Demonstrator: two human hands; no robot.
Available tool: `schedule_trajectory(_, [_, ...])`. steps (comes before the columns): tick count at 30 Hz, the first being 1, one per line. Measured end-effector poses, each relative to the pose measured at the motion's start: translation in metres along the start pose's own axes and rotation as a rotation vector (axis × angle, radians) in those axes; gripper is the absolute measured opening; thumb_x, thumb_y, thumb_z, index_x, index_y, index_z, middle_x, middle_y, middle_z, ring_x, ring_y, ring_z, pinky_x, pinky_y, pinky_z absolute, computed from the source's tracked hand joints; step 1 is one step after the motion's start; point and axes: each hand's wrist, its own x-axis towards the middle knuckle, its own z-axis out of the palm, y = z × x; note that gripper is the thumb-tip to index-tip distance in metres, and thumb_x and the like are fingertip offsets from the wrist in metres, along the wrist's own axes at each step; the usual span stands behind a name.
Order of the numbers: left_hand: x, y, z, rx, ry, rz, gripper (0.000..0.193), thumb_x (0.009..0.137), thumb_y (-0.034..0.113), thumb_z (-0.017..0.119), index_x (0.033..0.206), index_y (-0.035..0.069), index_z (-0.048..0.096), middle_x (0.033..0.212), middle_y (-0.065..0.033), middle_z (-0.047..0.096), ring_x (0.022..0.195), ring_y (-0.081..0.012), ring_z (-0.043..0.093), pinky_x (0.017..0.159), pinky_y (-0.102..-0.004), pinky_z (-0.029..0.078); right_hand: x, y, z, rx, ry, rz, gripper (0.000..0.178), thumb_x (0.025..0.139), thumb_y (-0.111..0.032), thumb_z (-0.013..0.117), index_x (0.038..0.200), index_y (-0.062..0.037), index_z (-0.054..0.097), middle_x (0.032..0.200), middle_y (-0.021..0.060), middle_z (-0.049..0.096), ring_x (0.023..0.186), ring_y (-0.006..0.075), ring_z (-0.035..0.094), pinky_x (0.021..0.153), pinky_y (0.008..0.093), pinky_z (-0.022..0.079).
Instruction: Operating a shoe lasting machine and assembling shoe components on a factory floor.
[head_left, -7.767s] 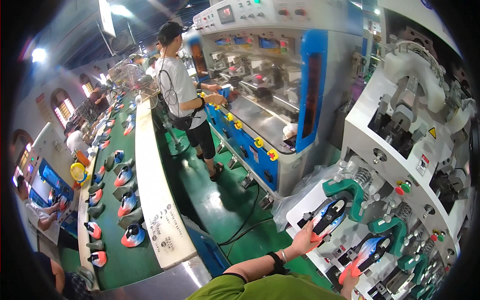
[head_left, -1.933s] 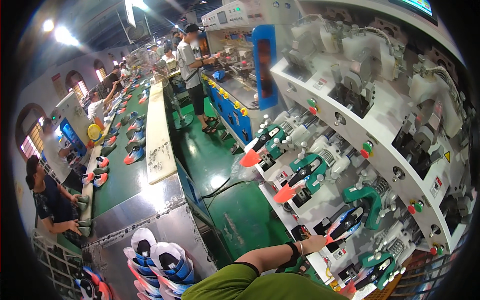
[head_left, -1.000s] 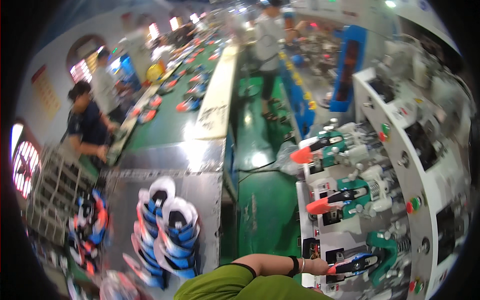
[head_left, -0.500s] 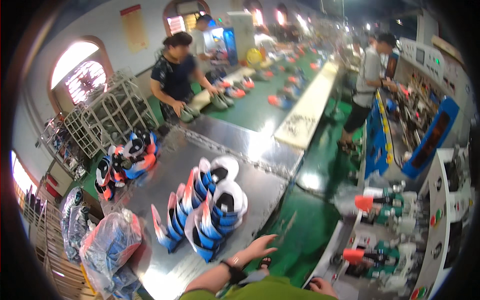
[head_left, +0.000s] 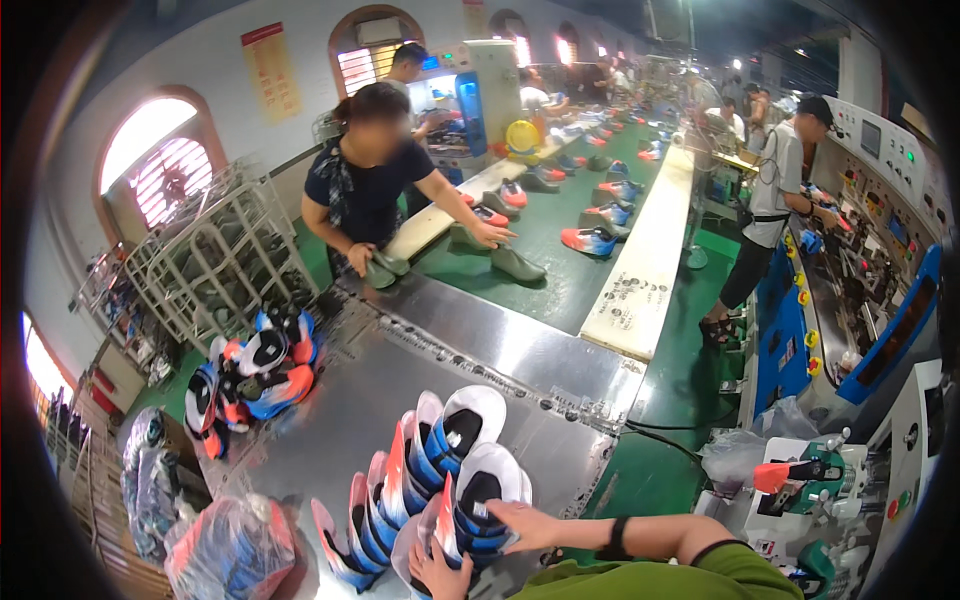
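Nested shoe uppers, blue, white and coral, lie in two rows on the metal table (head_left: 370,400) before me. My right hand (head_left: 527,526) reaches in from the right and grips the end of the nearer stack of shoe uppers (head_left: 490,490), its fingers at the white-lined opening. Low in the picture, my left hand (head_left: 438,572) is curled against the same stack on its near side. A second row of shoe uppers (head_left: 400,470) sits just beyond, touched by neither hand.
A loose pile of uppers (head_left: 262,370) and a plastic-wrapped bundle (head_left: 230,550) are at left. Across the table a person (head_left: 365,180) handles grey-green shoe lasts beside a green conveyor (head_left: 470,285). Machines with clamps (head_left: 810,480) stand at right; a white wire cart (head_left: 215,250) is far left.
My view has shifted to the right. Both hands, which were off the uppers, are now on the nearer stack. The person opposite has stretched one arm over the conveyor to a last.
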Motion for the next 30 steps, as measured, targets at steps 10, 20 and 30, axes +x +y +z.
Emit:
schedule_trajectory(10, [0.032, 0.039, -0.009, -0.425, -0.526, -0.196, 0.081, 0.064, 0.031, 0.074, 0.13, 0.003, 0.035, 0.114, -0.0256, 0.05, 0.107, -0.0369, 0.048, 0.088, -0.0407, 0.039, 0.032, 0.032, 0.036, 0.074, -0.447, 0.104, 0.063, 0.052, -0.048, 0.074, 0.091, -0.0015, 0.058, 0.083, 0.0186, 0.062, 0.076, 0.0361, 0.059, 0.068, 0.0415, 0.047])
schedule_trajectory(20, [0.131, 0.162, 0.041, -0.544, -0.715, -0.067, 0.072, 0.061, 0.042, 0.071, 0.117, 0.002, 0.049, 0.097, -0.027, 0.057, 0.092, -0.0389, 0.055, 0.081, -0.0435, 0.043, -0.022, 0.114, -0.099, -0.017, -0.448, 0.439, 0.055, 0.056, -0.043, 0.073, 0.088, 0.0005, 0.061, 0.086, 0.0207, 0.062, 0.083, 0.0343, 0.059, 0.072, 0.0396, 0.047])
schedule_trajectory(30, [0.163, 0.14, 0.173, -0.636, -0.68, -0.342, 0.078, 0.062, 0.054, 0.07, 0.108, -0.007, 0.055, 0.101, -0.0244, 0.059, 0.097, -0.0341, 0.057, 0.085, -0.0378, 0.043, -0.045, 0.219, -0.117, 0.112, -0.088, 0.265, 0.063, 0.056, -0.042, 0.074, 0.099, 0.001, 0.058, 0.1, 0.0196, 0.056, 0.098, 0.0361, 0.046, 0.086, 0.0407, 0.038])
